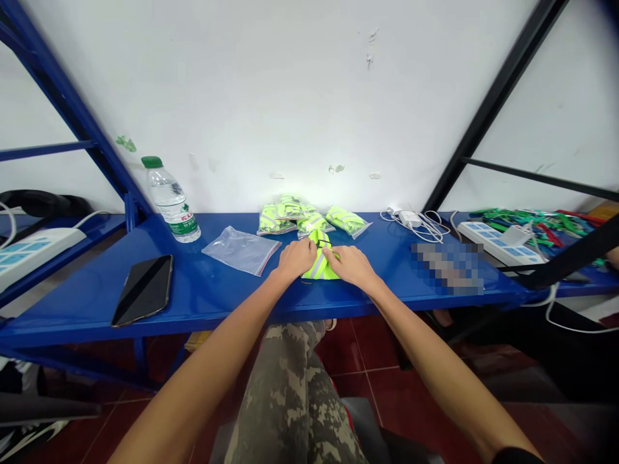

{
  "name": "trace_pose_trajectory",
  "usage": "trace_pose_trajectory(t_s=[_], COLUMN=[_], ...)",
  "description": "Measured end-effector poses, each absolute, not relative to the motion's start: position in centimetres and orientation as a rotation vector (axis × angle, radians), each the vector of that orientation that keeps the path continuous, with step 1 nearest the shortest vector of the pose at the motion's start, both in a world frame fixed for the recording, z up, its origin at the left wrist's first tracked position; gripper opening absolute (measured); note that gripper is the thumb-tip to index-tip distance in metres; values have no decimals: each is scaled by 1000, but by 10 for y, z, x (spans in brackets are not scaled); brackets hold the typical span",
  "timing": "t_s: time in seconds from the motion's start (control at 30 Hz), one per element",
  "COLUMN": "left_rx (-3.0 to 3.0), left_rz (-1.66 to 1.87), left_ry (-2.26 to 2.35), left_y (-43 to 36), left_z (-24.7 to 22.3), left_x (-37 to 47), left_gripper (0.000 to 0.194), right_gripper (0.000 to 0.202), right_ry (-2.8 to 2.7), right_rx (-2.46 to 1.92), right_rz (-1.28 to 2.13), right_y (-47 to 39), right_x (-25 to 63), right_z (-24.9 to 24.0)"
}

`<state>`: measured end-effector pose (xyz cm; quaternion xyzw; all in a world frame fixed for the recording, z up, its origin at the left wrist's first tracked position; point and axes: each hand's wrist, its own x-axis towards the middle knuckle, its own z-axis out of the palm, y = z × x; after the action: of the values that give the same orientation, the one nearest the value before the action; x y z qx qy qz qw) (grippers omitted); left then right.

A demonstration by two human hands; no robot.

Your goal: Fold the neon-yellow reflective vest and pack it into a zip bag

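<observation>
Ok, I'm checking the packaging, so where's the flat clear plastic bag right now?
In the head view, the flat clear plastic bag lies left of centre on the blue table, between the water bottle and the left hand.

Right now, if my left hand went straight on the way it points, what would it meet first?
Your left hand would first meet the folded yellow-green fabric that it is touching. Beyond that, the line seems to run toward the rightmost bagged bundle, though depth is hard to judge.
</observation>
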<state>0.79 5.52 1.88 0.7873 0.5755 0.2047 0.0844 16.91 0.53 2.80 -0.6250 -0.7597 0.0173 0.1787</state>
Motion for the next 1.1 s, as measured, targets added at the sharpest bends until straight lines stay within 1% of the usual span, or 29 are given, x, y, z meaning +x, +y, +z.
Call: trace_pose_trajectory(t_s=[0.1,0.27,0.33,0.4,0.5,0.57,0.7,0.83,0.9,0.97,1.1], left_rx=[2361,2344,2334,2333,2340,2340,2404,2609,2673,2669,2579], left_rz=[604,584,589,597,590,588,683,837,814,720,661], left_ry=[1746,1833,1855,1869,1890,1907,1960,1875,1772,1694,1677], left_y=[54,51,50,50,49,48,44,40,39,39,42], left_z=[19,20,21,22,21,20,19,26,29,29,21], left_x=[10,16,17,18,19,21,22,17,13,10,7], left_gripper=[36,31,30,30,32,34,33,32,32,35,38], right_gripper=[47,20,15,16,24,28,34,32,29,27,24], right_ry=[-2114,-2024,-1983,-1984,-2106,-2204,-2270,-2252,-2233,-2209,-2195], right_rx=[-1767,-1562,-1491,-1450,-1342,-1271,-1260,-1282,-1288,-1299,-1281], right_rz=[-23,23,5,-111,-318,-370,-379,-350,-327,-303,-215], right_y=[7,21,22,19,7,0,-7,-6,-5,-5,-7], right_x=[169,172,172,171,169,168,168,168,167,167,169], right_z=[22,4,0,0,3,4,3,2,1,0,0])
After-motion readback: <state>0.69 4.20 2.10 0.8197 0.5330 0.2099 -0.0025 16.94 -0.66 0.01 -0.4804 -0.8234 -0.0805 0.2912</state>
